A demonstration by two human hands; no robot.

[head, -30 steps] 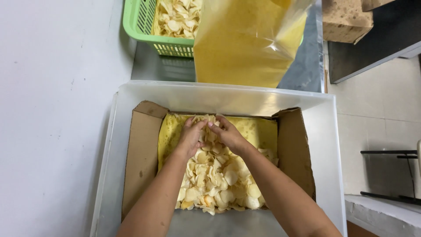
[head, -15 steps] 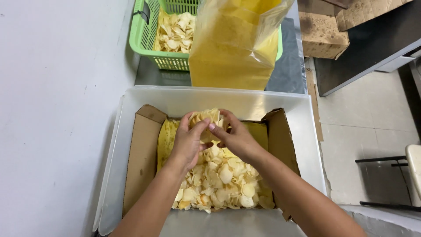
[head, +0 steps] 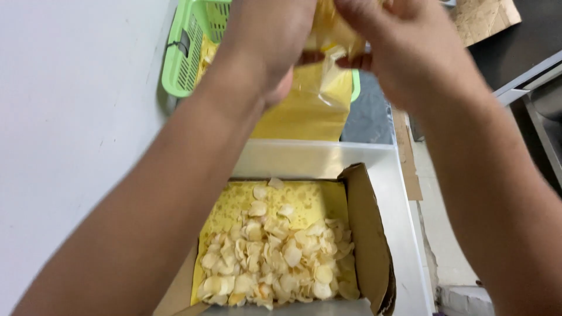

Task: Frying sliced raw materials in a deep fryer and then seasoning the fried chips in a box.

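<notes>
My left hand (head: 263, 41) and my right hand (head: 410, 52) are raised close to the camera, fingertips meeting over the mouth of a yellow plastic bag (head: 316, 111). They cup a bunch of pale chips (head: 336, 26) between them, mostly hidden by the fingers. Below my forearms lies a cardboard box (head: 366, 234) with a yellow liner (head: 234, 205), holding a heap of pale chips (head: 275, 257) in its near half.
The box sits inside a translucent white tub (head: 316, 149). A green slatted basket (head: 187, 52) with more chips stands behind the bag. A white surface (head: 70, 117) runs along the left. Cardboard pieces (head: 480, 17) and a dark counter lie at the right.
Both hands have risen from the chip heap in the box, carrying a scoop of chips up to the yellow bag's mouth. The camera has tilted and moved closer.
</notes>
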